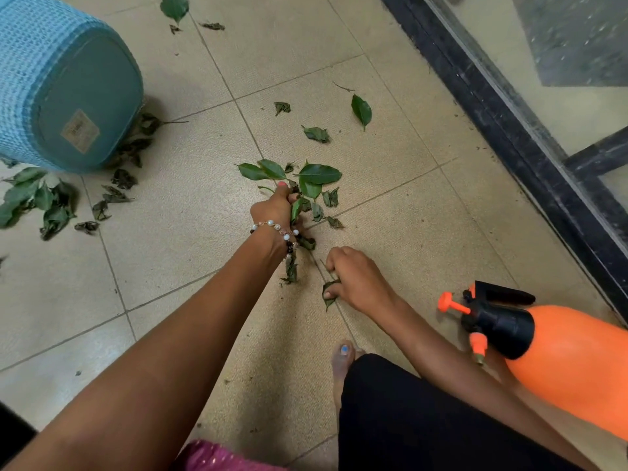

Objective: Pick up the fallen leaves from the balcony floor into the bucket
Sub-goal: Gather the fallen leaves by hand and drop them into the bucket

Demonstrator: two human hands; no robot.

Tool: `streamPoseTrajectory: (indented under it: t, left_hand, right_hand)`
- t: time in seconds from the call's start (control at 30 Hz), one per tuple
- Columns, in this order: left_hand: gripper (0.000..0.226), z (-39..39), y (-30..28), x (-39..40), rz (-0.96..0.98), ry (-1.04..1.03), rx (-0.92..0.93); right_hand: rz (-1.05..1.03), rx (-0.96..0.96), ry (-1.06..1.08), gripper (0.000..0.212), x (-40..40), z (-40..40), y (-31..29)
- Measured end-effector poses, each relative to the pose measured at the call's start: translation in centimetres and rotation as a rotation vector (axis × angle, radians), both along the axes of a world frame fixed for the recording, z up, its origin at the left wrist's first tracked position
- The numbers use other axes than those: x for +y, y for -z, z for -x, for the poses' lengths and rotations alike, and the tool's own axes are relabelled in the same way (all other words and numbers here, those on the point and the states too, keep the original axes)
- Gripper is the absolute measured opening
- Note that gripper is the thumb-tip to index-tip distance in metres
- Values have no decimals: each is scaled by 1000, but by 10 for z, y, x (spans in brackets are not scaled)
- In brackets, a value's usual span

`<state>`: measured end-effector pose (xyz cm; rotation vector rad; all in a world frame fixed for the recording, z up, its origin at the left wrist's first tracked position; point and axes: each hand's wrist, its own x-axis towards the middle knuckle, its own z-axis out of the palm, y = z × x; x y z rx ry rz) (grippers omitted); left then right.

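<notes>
Nearest, the person's black-clad knee (407, 413) is bending over a bare foot (341, 360). The right hand (353, 280) is curling its fingers (331, 266) on a leaf (328, 294) against the floor (390, 198). The left hand (275, 210) is clutching a bunch of leaves (306, 185). An orange sprayer (550, 355) is lying at the right; the blue bucket (64, 96) is lying tipped at far left, more loose leaves (30, 202) lying beside it.

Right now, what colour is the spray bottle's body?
Orange, with a black pump head; the spray bottle shows clearly in the head view, at lower right.
</notes>
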<state>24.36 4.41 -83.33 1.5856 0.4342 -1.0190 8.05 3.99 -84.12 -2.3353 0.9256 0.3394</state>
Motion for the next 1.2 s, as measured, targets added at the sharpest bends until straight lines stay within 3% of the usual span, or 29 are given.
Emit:
streamPoseTrajectory:
  t: [0.07, 0.17, 0.27, 0.43, 0.57, 0.67, 0.73, 0.93, 1.07, 1.13, 1.2]
  left_hand:
    - [31, -4, -2, 2, -1, -22, 11]
    - [28, -11, -4, 7, -34, -47, 9]
    - [27, -18, -6, 11, -6, -98, 37]
    - [30, -22, 1, 15, 18, -114, 51]
    - [31, -23, 4, 17, 21, -114, 42]
    - [32, -23, 6, 18, 23, -116, 49]
    - [32, -21, 6, 18, 33, -114, 55]
    - [31, -18, 5, 19, 51, -118, 49]
    - [30, -25, 5, 21, 60, -139, 52]
    - [30, -30, 7, 23, 40, -148, 41]
    - [30, -34, 8, 27, 24, -146, 26]
  right_hand:
    - [-67, -51, 100, 28, -1, -1, 3]
    - [-135, -105, 250, 19, -2, -3, 5]
    - [-144, -148, 352, 17, -11, -6, 3]
    - [-328, -299, 622, 26, -32, -9, -9]
    - [-306, -184, 506, 16, -29, -19, -13]
    - [-131, 32, 406, 28, -17, -20, -13]
    - [-60, 71, 368, 33, -7, -16, -13]
    - [-47, 80, 354, 45, -4, -21, 3]
    - [-205, 61, 330, 28, -11, -20, 2]
    - [-282, -65, 397, 16, -20, -23, -5]
    - [-208, -197, 365, 11, -25, -31, -12]
